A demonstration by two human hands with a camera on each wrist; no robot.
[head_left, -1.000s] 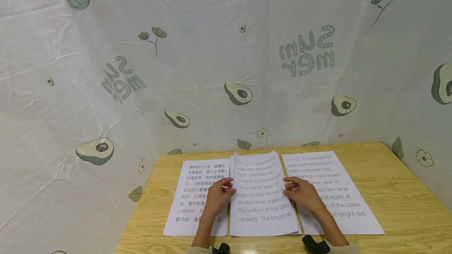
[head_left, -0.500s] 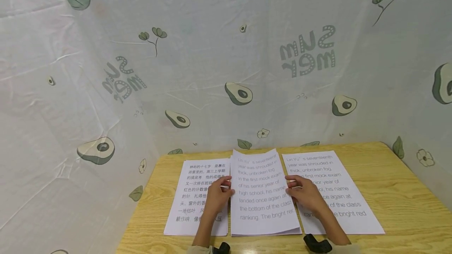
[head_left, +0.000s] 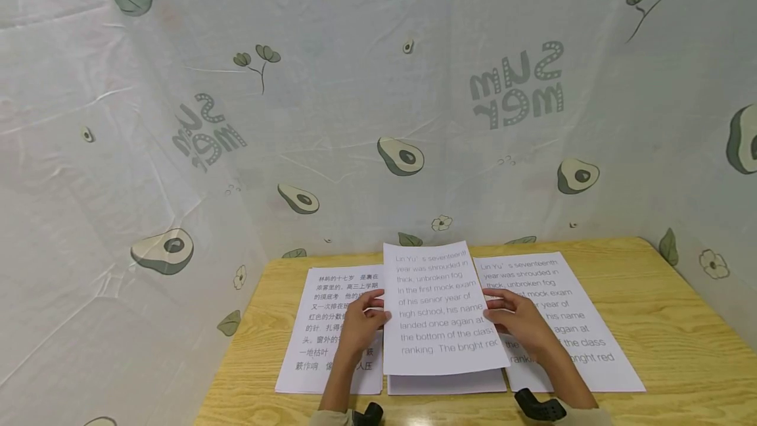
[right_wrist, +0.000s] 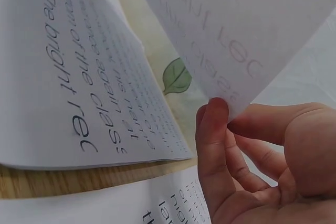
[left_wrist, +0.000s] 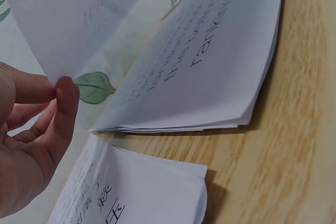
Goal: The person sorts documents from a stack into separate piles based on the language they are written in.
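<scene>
A white sheet of paper (head_left: 437, 311) with printed English lines is held up between both hands in the head view. My left hand (head_left: 359, 324) pinches its left edge between thumb and fingers. On the opposite edge, my right hand (head_left: 520, 324) pinches the paper the same way. Beneath it lies the middle paper stack (head_left: 446, 384), mostly hidden from above. Both wrist views show a gap between the raised sheet (left_wrist: 79, 19) and that stack (right_wrist: 47, 103), whose top page bears similar English print.
Left of the middle stack lies a stack with Chinese print (head_left: 322, 347), partly under my left hand. To the right are pages with English print (head_left: 582, 344), partly behind my right hand. All rest on a wooden table (head_left: 668, 327) before a patterned curtain (head_left: 355, 84).
The top sheet has come up off the middle stack, its lower edge now clear of the pages below. Both hands have risen slightly with it.
</scene>
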